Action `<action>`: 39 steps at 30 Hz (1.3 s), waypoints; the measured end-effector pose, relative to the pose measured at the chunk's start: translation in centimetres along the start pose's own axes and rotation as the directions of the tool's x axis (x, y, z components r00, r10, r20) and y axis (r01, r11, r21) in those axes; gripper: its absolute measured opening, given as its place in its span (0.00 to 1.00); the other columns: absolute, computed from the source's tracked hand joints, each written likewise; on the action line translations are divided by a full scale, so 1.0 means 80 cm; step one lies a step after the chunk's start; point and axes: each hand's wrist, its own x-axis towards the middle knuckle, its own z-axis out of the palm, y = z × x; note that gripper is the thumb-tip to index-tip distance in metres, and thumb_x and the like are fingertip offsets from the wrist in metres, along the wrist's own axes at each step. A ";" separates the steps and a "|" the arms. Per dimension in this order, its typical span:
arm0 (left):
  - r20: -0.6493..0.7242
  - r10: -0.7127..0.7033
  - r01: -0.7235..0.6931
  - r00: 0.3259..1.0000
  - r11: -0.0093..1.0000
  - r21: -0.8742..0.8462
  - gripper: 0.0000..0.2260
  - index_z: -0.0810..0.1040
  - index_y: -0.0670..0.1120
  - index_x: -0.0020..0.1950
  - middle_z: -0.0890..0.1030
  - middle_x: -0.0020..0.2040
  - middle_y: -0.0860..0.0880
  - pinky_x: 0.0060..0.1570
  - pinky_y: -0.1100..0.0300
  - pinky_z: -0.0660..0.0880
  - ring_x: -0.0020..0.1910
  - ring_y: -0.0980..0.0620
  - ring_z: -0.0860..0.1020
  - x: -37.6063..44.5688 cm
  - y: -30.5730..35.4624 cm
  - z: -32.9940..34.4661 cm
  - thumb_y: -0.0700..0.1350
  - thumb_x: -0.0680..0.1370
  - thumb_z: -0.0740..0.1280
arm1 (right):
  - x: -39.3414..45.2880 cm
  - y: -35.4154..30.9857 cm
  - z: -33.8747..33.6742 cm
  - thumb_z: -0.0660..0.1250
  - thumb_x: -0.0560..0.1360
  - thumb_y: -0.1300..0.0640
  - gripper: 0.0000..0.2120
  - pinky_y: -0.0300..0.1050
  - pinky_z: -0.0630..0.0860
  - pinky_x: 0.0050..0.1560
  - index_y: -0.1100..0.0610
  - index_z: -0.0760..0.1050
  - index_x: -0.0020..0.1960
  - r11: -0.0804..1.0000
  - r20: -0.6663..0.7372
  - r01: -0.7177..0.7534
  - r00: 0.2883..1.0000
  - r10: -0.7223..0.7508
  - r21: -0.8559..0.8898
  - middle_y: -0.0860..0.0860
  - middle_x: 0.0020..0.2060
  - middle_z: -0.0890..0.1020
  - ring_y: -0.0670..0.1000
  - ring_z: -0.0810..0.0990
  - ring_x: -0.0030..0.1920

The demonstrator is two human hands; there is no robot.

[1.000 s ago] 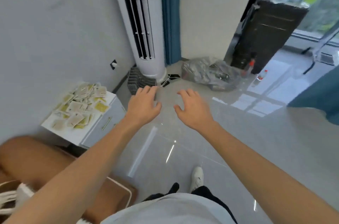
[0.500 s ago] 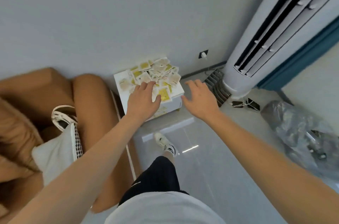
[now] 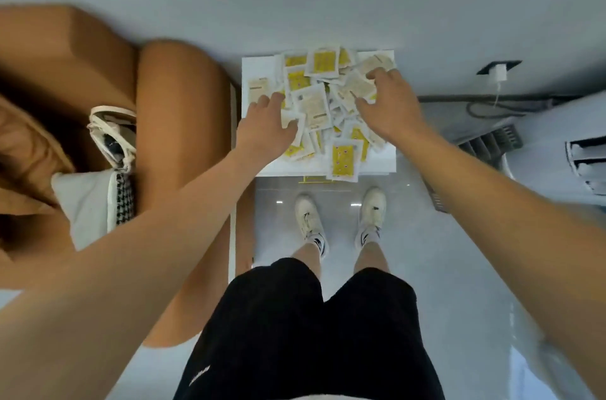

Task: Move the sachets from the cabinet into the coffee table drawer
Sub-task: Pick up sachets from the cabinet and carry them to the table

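A loose heap of white and yellow sachets point(image 3: 315, 104) covers the top of a small white cabinet point(image 3: 377, 159) that stands against the wall. My left hand point(image 3: 266, 128) lies on the left side of the heap, fingers spread and touching the packets. On the right side, my right hand point(image 3: 391, 108) rests with its fingers slightly bent over the sachets and the thumb pointing inward. Neither hand has lifted a sachet. One yellow sachet point(image 3: 342, 159) hangs over the cabinet's front edge. The coffee table drawer is out of view.
A brown sofa point(image 3: 173, 88) stands right beside the cabinet on the left, with a white bag point(image 3: 113, 129) and a cushion point(image 3: 88, 203) on it. A wall socket with a charger point(image 3: 498, 72) and a standing air conditioner's base point(image 3: 557, 150) lie to the right. My feet point(image 3: 310, 217) stand on glossy floor.
I have turned and stepped up to face the cabinet squarely. Both hands went from hovering in front of it to resting on the sachet heap.
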 end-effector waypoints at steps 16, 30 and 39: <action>0.105 -0.049 0.050 0.993 0.999 -0.005 0.36 0.65 0.55 0.76 0.71 0.67 0.49 0.59 0.43 0.75 0.68 0.44 0.66 0.187 -0.108 0.165 0.46 0.71 0.76 | 0.285 0.026 0.191 0.69 0.74 0.52 0.32 0.55 0.70 0.66 0.57 0.64 0.75 0.917 0.250 0.331 0.929 -0.274 -0.224 0.57 0.71 0.71 0.63 0.65 0.71; 0.060 -0.118 0.115 0.991 0.992 0.056 0.10 0.75 0.49 0.51 0.78 0.53 0.47 0.57 0.47 0.68 0.57 0.43 0.72 0.193 -0.119 0.162 0.54 0.80 0.69 | 0.256 0.032 0.202 0.70 0.78 0.45 0.20 0.52 0.71 0.67 0.55 0.80 0.64 0.924 0.088 0.382 0.921 -0.379 -0.024 0.52 0.61 0.76 0.57 0.70 0.66; -0.025 -0.237 0.207 0.971 0.892 -0.401 0.08 0.65 0.46 0.51 0.76 0.37 0.43 0.35 0.48 0.68 0.32 0.44 0.71 0.168 -0.141 0.169 0.48 0.85 0.60 | 0.263 0.014 0.214 0.78 0.68 0.62 0.41 0.52 0.75 0.53 0.53 0.63 0.76 0.983 0.053 0.140 0.989 -0.135 -0.118 0.57 0.60 0.76 0.59 0.75 0.60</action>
